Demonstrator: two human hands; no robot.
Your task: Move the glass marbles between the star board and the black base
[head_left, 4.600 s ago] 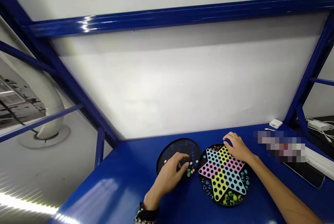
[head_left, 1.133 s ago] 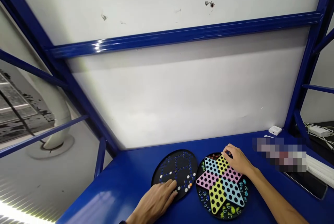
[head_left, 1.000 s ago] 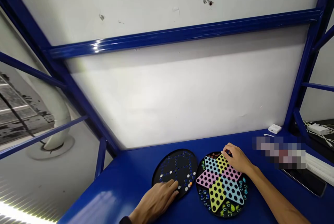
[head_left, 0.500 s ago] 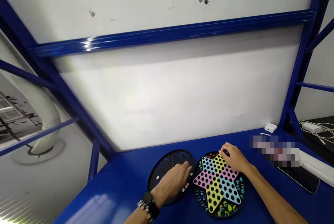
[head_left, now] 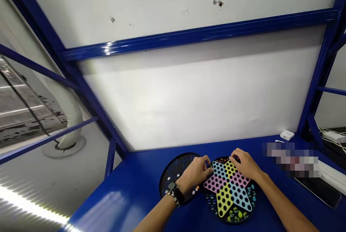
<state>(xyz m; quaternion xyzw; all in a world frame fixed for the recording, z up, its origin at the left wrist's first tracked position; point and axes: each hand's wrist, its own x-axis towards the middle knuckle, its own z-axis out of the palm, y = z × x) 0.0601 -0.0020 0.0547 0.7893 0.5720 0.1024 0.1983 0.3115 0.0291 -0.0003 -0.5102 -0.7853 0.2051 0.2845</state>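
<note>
My left hand (head_left: 195, 173) hangs over the gap between a round black marble board (head_left: 174, 176) and a star-shaped Chinese checkers board (head_left: 227, 188), its fingertips at the star's upper-left edge. Its fingers are bunched, and anything in them is hidden. My right hand (head_left: 245, 164) rests on the star's top points, fingers curled toward the dark rim. Pink, blue, yellow and teal points carry black holes. Several glass marbles lie in the star board's rim pockets. White and orange marbles (head_left: 195, 189) sit near the round board's edge.
Both boards lie on a glossy blue table (head_left: 129, 196) under a white wall panel with blue steel rails. To the right are a small white box (head_left: 287, 135), a pixelated patch, a dark phone (head_left: 319, 190) and white cables.
My left hand has moved up and right from the round board's lower edge to the star board's edge, bringing the wristwatch into view. My right hand stays on the star's top.
</note>
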